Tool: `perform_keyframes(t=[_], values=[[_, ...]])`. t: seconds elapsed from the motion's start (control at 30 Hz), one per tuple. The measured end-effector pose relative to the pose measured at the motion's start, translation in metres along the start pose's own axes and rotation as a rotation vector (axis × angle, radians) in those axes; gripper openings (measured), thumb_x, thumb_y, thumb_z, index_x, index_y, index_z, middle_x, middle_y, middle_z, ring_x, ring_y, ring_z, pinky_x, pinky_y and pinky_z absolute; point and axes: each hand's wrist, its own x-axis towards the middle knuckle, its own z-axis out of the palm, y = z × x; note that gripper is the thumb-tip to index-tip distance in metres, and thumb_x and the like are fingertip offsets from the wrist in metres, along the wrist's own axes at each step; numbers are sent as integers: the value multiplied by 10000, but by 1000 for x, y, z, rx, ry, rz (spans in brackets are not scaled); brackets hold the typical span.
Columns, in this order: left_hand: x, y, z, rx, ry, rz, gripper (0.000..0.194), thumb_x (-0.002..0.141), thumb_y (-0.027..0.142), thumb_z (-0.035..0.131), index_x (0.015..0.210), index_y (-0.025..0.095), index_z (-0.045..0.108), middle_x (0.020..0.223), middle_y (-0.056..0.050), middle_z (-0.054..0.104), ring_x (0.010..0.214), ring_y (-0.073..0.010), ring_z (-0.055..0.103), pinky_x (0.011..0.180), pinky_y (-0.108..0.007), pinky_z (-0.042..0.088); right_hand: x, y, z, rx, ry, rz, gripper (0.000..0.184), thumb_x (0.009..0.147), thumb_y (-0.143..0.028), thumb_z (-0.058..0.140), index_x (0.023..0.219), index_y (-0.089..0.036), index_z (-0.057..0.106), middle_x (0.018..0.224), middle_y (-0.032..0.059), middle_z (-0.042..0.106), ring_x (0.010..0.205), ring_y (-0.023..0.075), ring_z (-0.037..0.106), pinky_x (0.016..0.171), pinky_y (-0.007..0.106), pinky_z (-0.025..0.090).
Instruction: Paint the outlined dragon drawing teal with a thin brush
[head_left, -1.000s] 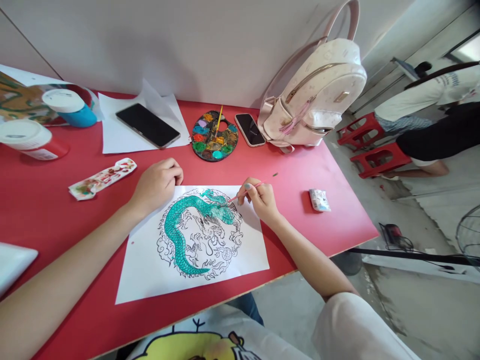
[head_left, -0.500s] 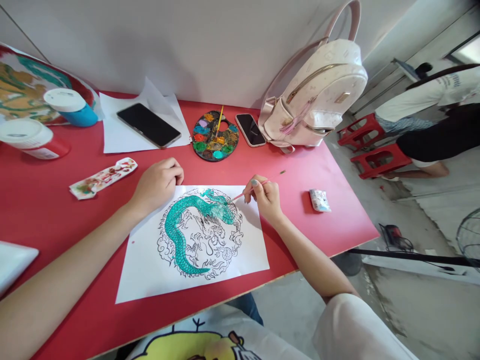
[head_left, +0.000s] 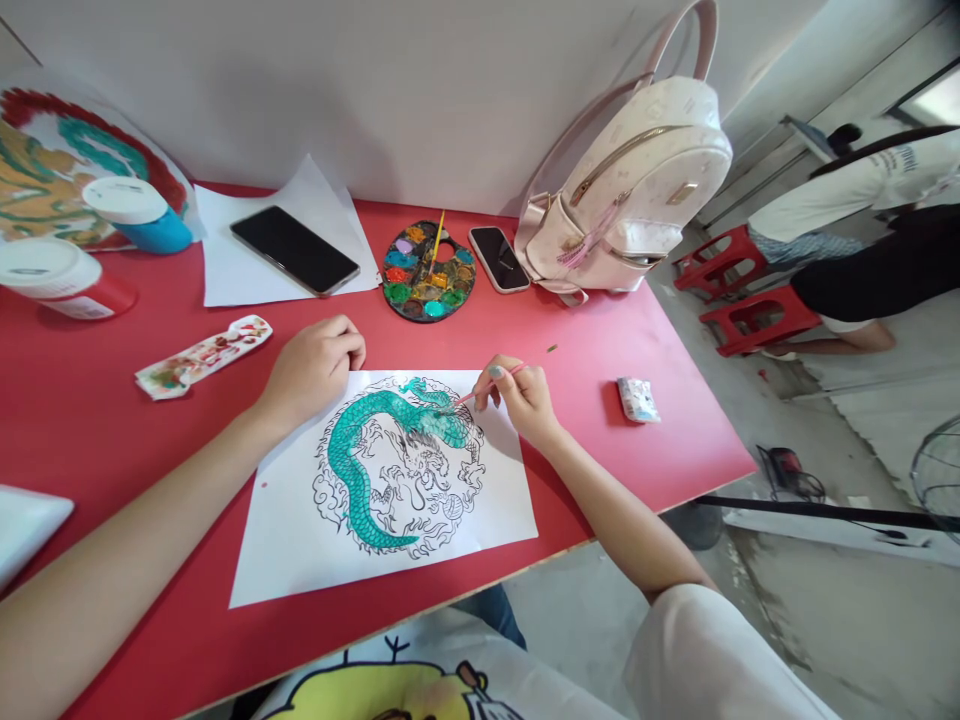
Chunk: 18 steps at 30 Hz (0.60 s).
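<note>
A sheet of paper [head_left: 285,540] carries a round line drawing of a dragon [head_left: 349,450], its body largely coloured teal. Between the fingers of my right hand [head_left: 521,400] is a thin pink paintbrush [head_left: 466,398], with its tip at the dragon's upper body. My left hand [head_left: 311,365] rests closed at the sheet's upper left edge, fingers curled under. Beyond the paper lies a paint palette [head_left: 420,298] with several colours, and a yellow-handled paintbrush [head_left: 437,240] lies across it.
A dark phone [head_left: 296,250] lies on white paper [head_left: 225,280]; another phone [head_left: 500,258] sits beside a pale backpack [head_left: 637,190]. Paint jars [head_left: 60,275] and a stained strip [head_left: 202,357] are leftward. A small packet [head_left: 638,399] lies right. People sit on red stools [head_left: 757,320] beyond.
My right hand has shifted slightly left, carrying the paintbrush tip a little left along the dragon's upper body. My left hand keeps its place on the paper's edge.
</note>
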Motion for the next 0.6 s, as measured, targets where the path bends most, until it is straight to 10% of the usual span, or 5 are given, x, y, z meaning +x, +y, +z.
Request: perform_keyframes(t=[0.6], values=[[-1,4,-2,-11,-12,-8,273,905,42,452,724,236,509,955,-64,669,884,-229,579,774,-392,389,-5,-7,-5,-119,0,-51,804,1182,-819,426,676,-249,682,566,4,624,482,144,583,566,312,499]])
